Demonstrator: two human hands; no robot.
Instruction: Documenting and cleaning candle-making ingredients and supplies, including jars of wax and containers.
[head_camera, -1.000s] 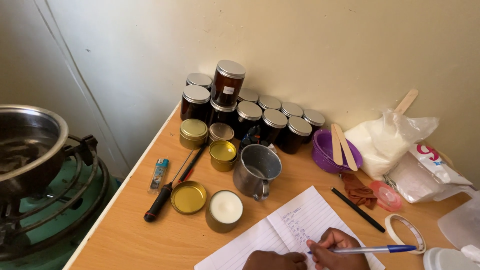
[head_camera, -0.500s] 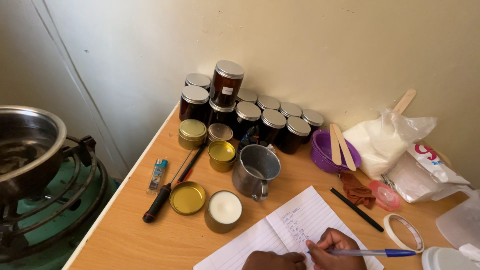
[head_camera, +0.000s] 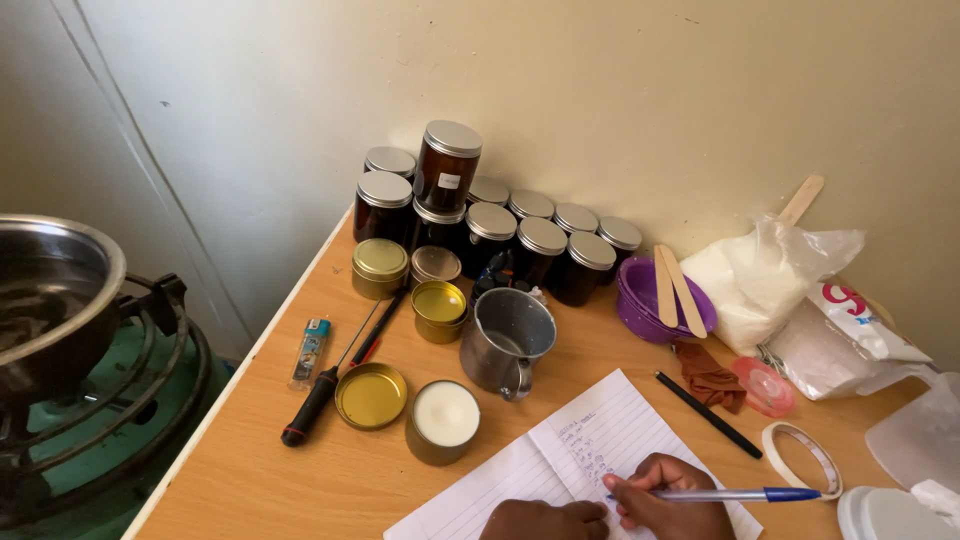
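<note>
A steel pot (head_camera: 45, 300) sits on a green gas burner (head_camera: 110, 400) far left of the lined notebook (head_camera: 590, 460), off the wooden table (head_camera: 250, 470), likely so heat stays away from the paper. On the table, well left of the notebook, lie a small lighter (head_camera: 310, 352) and a black-handled screwdriver (head_camera: 325, 385), flat and within reach. Nearer the notebook's left edge, a loose gold lid (head_camera: 371, 396) lies beside the open gold tin of white wax (head_camera: 443, 421), uncovered, perhaps so the wax can set. Behind these stand more gold tins (head_camera: 380, 268) and a steel mug (head_camera: 506, 340). Amber jars with silver lids (head_camera: 490, 235) are packed against the wall beyond the notebook, one stacked on top, which keeps the front of the table free.

The notebook lies open at the near table edge. The left hand (head_camera: 545, 520) rests on the page, seemingly to steady it; its fingers are mostly cut off, so their spread cannot be told. The right hand (head_camera: 665, 500) has fingers closed around a blue pen (head_camera: 730, 494), tip touching the paper.

Right of the notebook: a black pencil (head_camera: 708, 414), a tape roll (head_camera: 800, 458), a purple bowl (head_camera: 650, 300) holding wooden sticks (head_camera: 678, 290), and bags of white flakes (head_camera: 760, 285).
</note>
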